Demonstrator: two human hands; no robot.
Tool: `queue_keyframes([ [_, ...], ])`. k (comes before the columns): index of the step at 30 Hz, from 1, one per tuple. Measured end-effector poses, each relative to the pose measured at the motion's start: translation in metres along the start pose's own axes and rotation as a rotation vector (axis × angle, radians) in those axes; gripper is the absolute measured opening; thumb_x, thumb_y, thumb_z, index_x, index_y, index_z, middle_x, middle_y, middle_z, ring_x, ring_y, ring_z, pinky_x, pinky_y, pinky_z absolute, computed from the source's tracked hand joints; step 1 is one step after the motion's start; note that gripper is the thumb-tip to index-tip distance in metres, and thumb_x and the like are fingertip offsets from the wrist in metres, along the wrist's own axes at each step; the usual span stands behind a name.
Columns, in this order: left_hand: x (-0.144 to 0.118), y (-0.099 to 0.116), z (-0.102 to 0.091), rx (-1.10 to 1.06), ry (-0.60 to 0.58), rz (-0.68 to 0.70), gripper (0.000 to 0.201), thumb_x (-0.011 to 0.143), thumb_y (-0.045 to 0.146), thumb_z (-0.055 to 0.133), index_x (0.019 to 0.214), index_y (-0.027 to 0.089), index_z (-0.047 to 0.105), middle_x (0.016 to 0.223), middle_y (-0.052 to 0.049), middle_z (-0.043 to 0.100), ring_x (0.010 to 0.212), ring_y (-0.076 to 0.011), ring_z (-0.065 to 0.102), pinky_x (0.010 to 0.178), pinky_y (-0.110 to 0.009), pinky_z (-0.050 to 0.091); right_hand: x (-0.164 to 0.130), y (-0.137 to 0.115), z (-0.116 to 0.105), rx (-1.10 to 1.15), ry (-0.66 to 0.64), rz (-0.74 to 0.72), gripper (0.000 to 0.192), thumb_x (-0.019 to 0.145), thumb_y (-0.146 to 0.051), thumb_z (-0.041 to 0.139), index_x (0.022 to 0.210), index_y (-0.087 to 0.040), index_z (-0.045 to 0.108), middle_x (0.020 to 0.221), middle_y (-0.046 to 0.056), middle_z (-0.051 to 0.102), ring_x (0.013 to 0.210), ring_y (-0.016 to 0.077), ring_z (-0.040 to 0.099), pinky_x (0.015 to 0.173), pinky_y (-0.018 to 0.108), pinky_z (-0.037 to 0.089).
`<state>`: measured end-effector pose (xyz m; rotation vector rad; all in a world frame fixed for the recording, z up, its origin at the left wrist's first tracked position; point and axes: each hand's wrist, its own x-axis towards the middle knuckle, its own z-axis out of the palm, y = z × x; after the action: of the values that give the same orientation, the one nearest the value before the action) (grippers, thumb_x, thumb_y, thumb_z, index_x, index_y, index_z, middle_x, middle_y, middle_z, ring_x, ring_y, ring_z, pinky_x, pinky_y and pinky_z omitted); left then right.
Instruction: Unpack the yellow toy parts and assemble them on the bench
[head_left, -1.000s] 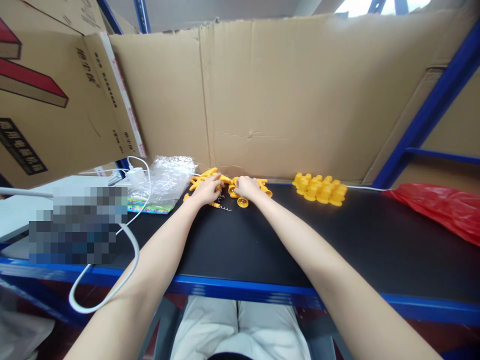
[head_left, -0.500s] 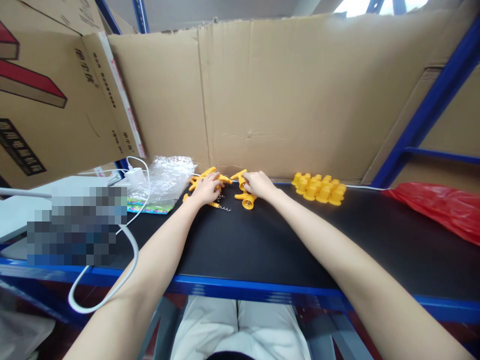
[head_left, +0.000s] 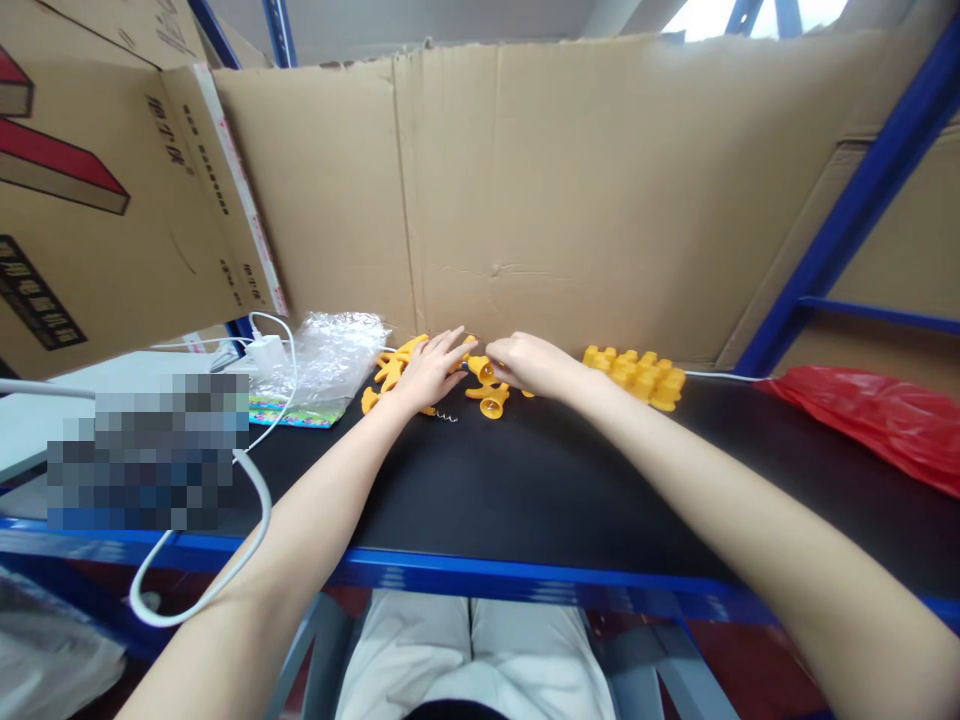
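Seen from the head camera, the person sits at a black tabletop (head_left: 525, 480) edged in blue along its near side, both bare arms stretched to the far edge, where a tall cardboard sheet (head_left: 570, 190) stands as a back wall and closes off any room beyond. The left hand (head_left: 429, 368) lies flat with fingers spread wide over a heap of orange plastic pieces (head_left: 390, 370), resting on them rather than gripping. The right hand (head_left: 529, 362) is curled, fingers drawn in narrow around one orange piece at its tips; how firmly it pinches I cannot tell. Just in front of the two hands a bell-mouthed orange piece (head_left: 491, 403) lies on the black surface, and a small metal spring (head_left: 446, 416) lies loose beside it. To the right, near the wrist, a tight cluster of yellow caps (head_left: 637, 365) stands against the cardboard. Most of the tabletop between the hands and the near blue rim is open. At the left, a crumpled clear plastic bag (head_left: 330, 355) sits by a white charger and cable (head_left: 262, 350); at the far right a red plastic bag (head_left: 877, 420) lies on the surface, its contents hidden.
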<state>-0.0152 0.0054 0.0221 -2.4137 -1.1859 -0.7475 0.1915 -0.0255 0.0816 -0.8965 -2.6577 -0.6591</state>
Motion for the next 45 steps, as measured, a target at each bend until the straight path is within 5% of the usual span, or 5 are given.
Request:
queue_keyframes([
  [8,0.001,0.005,-0.005,0.077,0.075,-0.006,0.022,0.088,0.017,0.041,0.1,0.019,0.059,0.143,-0.009,0.04,0.131,-0.0239,0.036,0.104,-0.05,0.027,-0.008,-0.006,-0.017,-0.029,0.013,-0.032,0.019,0.088,-0.012,0.044,0.077,-0.014,0.059,0.074,0.005,0.062,0.062,0.0118,0.05,0.064,0.026,0.03],
  [14,0.004,0.014,-0.015,0.118,0.067,-0.121,0.023,0.087,0.026,0.047,0.106,0.02,0.058,0.144,-0.011,0.037,0.109,-0.0248,0.055,0.088,-0.04,0.042,-0.024,0.014,0.002,0.065,0.092,0.083,0.016,0.086,-0.012,0.045,0.076,-0.015,0.057,0.072,0.004,0.061,0.061,0.0126,0.049,0.061,0.026,0.029],
  [24,0.006,0.028,-0.025,0.12,-0.115,-0.266,0.038,0.08,0.039,0.05,0.115,0.025,0.056,0.097,-0.006,0.068,0.091,-0.0238,0.063,0.07,-0.029,0.043,-0.041,0.023,0.017,-0.005,0.181,0.095,0.022,0.089,-0.016,0.039,0.077,-0.015,0.058,0.074,0.006,0.062,0.064,0.0141,0.051,0.07,0.029,0.034],
  [37,0.007,0.026,-0.024,0.139,-0.035,-0.3,0.038,0.079,0.036,0.052,0.115,0.025,0.056,0.098,-0.005,0.069,0.086,-0.022,0.064,0.069,-0.029,0.044,-0.035,0.016,0.038,0.966,0.235,0.479,0.028,0.086,-0.04,0.047,0.103,-0.019,0.052,0.094,0.008,0.064,0.073,0.0168,0.063,0.069,0.034,0.051],
  [45,0.008,0.027,-0.024,0.146,-0.033,-0.295,0.037,0.08,0.036,0.051,0.115,0.025,0.056,0.098,-0.005,0.069,0.088,-0.0228,0.064,0.068,-0.029,0.044,-0.038,0.022,0.039,0.732,0.328,0.295,0.027,0.08,-0.026,0.056,0.106,-0.02,0.051,0.101,0.008,0.06,0.092,0.0195,0.059,0.086,0.041,0.048],
])
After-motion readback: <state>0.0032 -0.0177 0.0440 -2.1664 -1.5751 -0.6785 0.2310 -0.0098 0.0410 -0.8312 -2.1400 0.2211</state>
